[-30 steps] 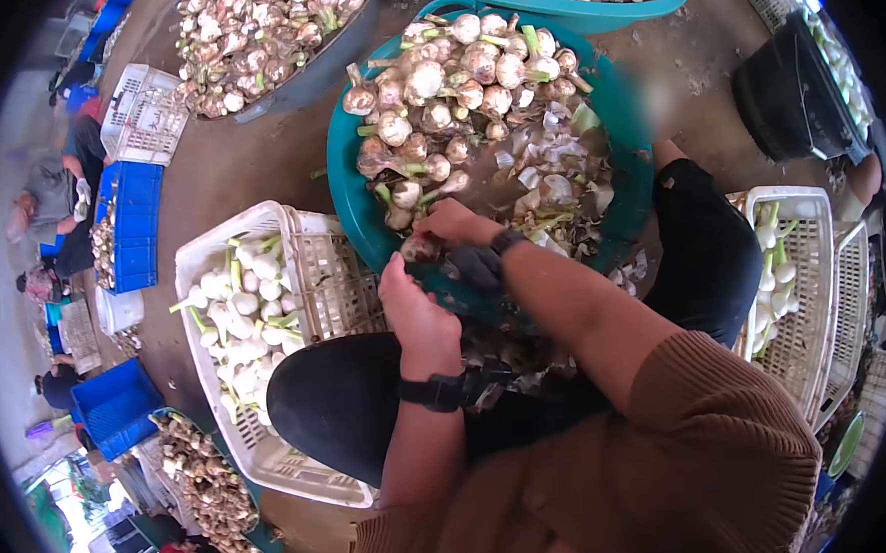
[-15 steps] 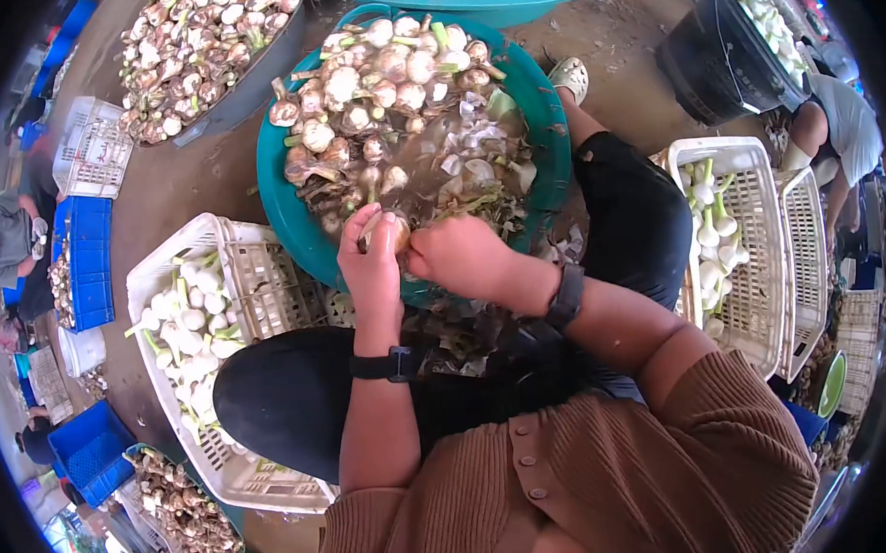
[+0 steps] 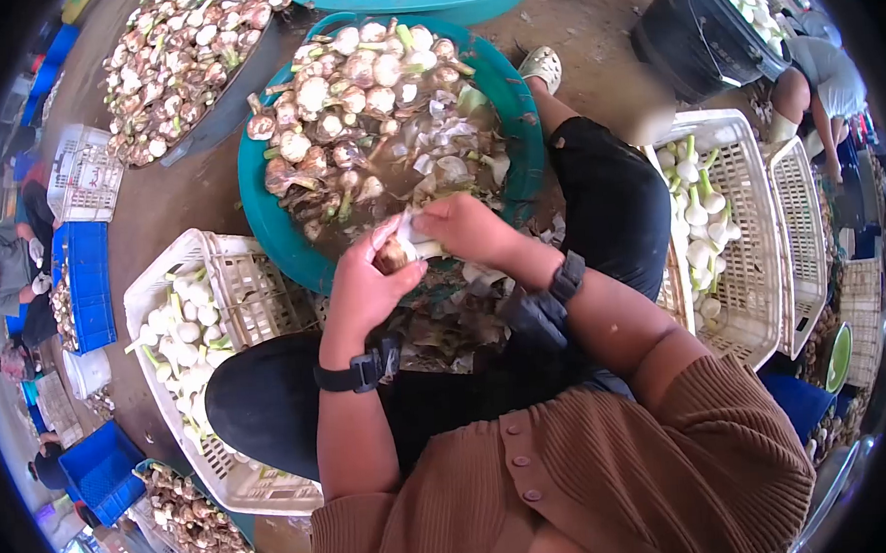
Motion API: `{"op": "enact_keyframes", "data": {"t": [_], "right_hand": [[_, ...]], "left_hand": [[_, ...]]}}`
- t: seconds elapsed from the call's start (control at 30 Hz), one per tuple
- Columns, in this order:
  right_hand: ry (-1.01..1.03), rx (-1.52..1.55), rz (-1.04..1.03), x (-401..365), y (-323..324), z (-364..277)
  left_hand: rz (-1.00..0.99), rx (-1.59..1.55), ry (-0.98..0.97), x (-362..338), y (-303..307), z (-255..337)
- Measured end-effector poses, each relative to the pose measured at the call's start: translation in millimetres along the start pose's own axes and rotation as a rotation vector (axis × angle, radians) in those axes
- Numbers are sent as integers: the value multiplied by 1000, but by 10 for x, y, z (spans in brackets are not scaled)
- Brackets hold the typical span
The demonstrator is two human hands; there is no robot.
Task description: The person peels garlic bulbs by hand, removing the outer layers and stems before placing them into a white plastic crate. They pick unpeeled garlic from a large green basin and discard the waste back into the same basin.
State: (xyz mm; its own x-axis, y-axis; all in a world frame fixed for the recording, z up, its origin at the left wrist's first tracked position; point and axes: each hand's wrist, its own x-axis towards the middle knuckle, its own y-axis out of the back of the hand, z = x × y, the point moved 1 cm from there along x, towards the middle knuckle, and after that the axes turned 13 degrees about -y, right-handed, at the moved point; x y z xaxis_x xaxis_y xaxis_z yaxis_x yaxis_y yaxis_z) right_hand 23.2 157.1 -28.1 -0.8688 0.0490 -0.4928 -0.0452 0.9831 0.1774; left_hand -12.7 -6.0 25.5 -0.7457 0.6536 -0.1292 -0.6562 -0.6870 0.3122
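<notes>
My left hand (image 3: 354,284) is closed around a garlic bulb (image 3: 393,257), its pale stem pointing right. The fingers of my right hand (image 3: 473,235) are pinched on a whitish strip of garlic skin (image 3: 416,224) at the top of the bulb. Both hands are over the near rim of a teal tub (image 3: 266,221). Inside that tub, unpeeled garlic bulbs (image 3: 357,71) are heaped at the far left, with murky water and loose skins (image 3: 444,141) at the right. Peelings (image 3: 446,326) lie below my hands.
White plastic crates (image 3: 148,282) (image 3: 754,290) with peeled garlic stand on both sides of my legs. Beyond are a grey tub of garlic (image 3: 228,97), another teal tub (image 3: 429,5) and a black bucket (image 3: 686,38). Other people (image 3: 828,71) sit at the right and left edges.
My hands have shifted slightly, and my left hand has turned so the bulb shows more. A pale skin strip now stretches between bulb and right fingers. The whole view has shifted a little.
</notes>
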Motion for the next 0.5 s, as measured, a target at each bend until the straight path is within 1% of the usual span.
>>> {"op": "enact_keyframes", "data": {"t": [0.03,0.1,0.13,0.2,0.23,0.3,0.33,0.37,0.4,0.43,0.47,0.5], "right_hand": [[-239,197,-66,47,20,75],[-390,551,-341,84,67,109],[-385,555,-343,74,49,66],[-279,1010,-331,-29,-50,-50],[-280,1009,-338,-118,-61,-72],[147,488,-265,-324,-2,-100],[284,278,-344,-419,52,-117],[390,307,-357,-540,131,-142],[394,510,-303,-578,173,-129],[231,586,-178,-631,340,-233],[245,917,-187,-463,507,-41],[210,820,77,-506,605,-167]], "left_hand": [[72,193,-217,-18,-50,-24],[118,472,-475,-34,-111,-32],[116,478,-477,-24,-129,-102],[241,284,-515,-60,-154,-258],[359,9,-403,-59,-166,-238],[675,-853,-49,-18,-72,-370],[798,-1126,88,-10,37,-414],[911,-1148,225,-27,131,-462],[913,-1163,233,-50,224,-544],[920,-1180,242,-79,284,-578],[932,-1179,245,-99,282,-612],[957,-1097,203,-81,263,-562]]}}
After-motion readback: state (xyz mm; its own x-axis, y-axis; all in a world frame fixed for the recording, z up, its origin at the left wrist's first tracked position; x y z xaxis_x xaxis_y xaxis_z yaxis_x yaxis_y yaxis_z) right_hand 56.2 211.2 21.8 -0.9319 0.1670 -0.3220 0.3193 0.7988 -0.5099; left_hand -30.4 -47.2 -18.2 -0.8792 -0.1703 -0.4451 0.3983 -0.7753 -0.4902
